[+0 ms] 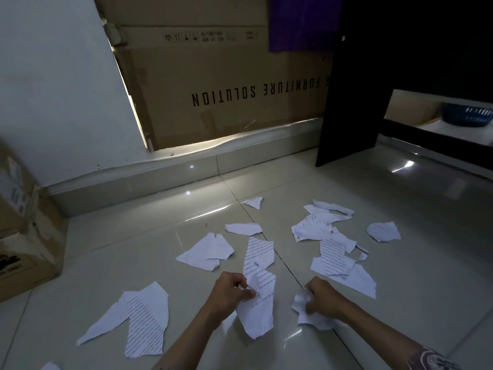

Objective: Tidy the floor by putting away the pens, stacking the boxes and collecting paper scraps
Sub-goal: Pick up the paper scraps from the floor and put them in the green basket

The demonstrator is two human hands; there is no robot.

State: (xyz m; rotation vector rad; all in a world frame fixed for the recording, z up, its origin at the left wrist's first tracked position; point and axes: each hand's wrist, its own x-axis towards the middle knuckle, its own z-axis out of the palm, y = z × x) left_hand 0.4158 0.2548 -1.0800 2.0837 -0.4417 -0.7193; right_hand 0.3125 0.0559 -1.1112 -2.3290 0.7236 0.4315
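The left hand (pixel 226 292) has its fingers (pixel 246 291) curled and pinched on the upper edge of a long printed paper scrap (pixel 257 313), which hangs from the grip down toward the tiled floor (pixel 426 263). The right hand (pixel 324 299) is closed in a loose fist, its fingers pressed around a crumpled wad of paper (pixel 304 307) held low over the floor, just right of the long scrap. The other torn paper scraps lie flat on the floor: 1 large piece (pixel 145 324) left of the left forearm, 1 (pixel 206 252) ahead of the left hand, 1 printed strip (pixel 260 253) just beyond the held scrap, 2 small ones (pixel 244 228) farther out, 1 (pixel 383 231) apart on the right, and an overlapping heap (pixel 333 249) ahead of the right hand whose count I cannot tell. 2 cardboard boxes (pixel 24 236) stand stacked at the left edge. A big flat carton (pixel 226 76) leans against the wall, and a blue basket (pixel 466 114) sits under dark furniture (pixel 352 102) at right; its contents are hidden.
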